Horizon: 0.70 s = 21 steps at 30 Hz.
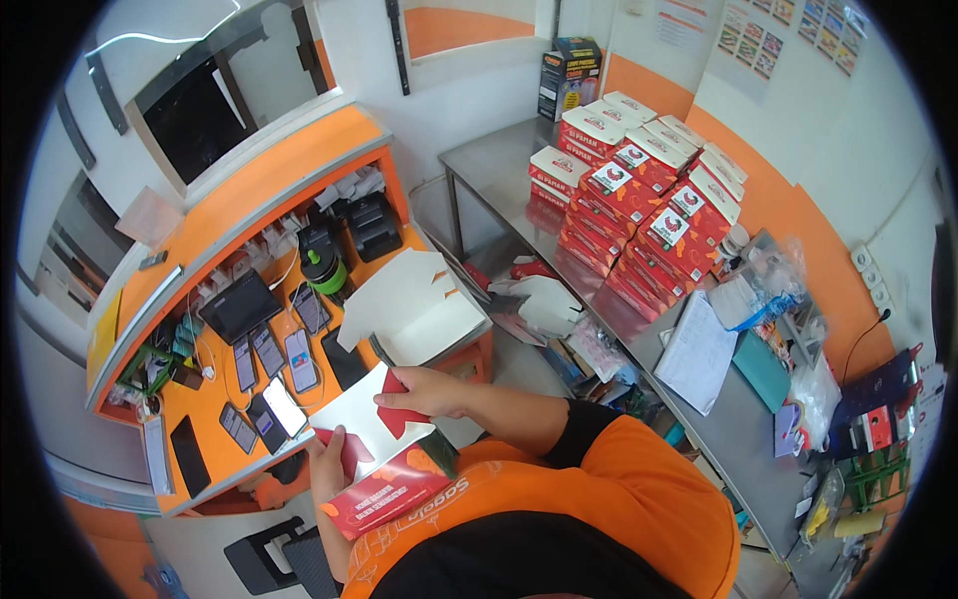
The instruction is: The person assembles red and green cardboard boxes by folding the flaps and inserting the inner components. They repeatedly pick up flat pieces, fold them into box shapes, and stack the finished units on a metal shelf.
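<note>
A partly folded red cardboard food box [394,489], white inside, is held close against my body with its top side open. My left hand [331,467] grips its left end, thumb by a red flap. The fingers of my right hand [427,391] are closed on a red corner flap at the far right side. Just beyond the box, a stack of flat cardboard box blanks [409,314], white side up, lies at the right end of the orange desk [215,424]. The underside of the box and some left fingers are hidden.
Several phones [301,361], a tablet [239,304] and a black-green bottle [323,268] stand or lie on the desk. Stacks of folded red boxes [639,205] fill part of the steel table [499,160] to the right, near papers [697,354] and plastic bags [763,285].
</note>
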{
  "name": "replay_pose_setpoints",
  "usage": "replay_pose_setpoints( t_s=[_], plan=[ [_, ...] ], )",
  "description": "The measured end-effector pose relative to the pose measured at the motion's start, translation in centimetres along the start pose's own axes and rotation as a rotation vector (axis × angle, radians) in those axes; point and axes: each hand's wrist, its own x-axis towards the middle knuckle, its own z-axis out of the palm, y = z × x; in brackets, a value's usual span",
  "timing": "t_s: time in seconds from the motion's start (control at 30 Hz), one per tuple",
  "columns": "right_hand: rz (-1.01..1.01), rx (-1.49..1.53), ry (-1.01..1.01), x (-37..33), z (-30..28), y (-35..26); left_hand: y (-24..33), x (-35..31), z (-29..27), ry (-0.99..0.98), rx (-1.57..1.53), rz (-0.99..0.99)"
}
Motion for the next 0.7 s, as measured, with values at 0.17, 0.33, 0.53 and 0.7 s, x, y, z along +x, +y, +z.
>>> replay_pose_setpoints(
  t_s=[0.17, 0.33, 0.53, 0.7],
  plan=[
    [-0.201, -0.233, 0.302, 3.8, 1.0, 5.3, 0.7, -0.2, 1.3, -0.018, -0.055, -0.129],
    [0.35, 0.113, -0.009, 0.7, -1.3, -1.2, 1.3, 0.8, -0.7, -0.163, 0.359, -0.215],
    [0.11, 0.642, -0.345, 2.7, -7.0, 4.9, 5.0, -0.1, -0.8, -0.367, 0.06, -0.09],
    [-0.154, 0.13, -0.316, -4.0, -6.9, 3.3, 0.6, -3.4, -3.5, -0.422, -0.035, 0.063]
  ],
)
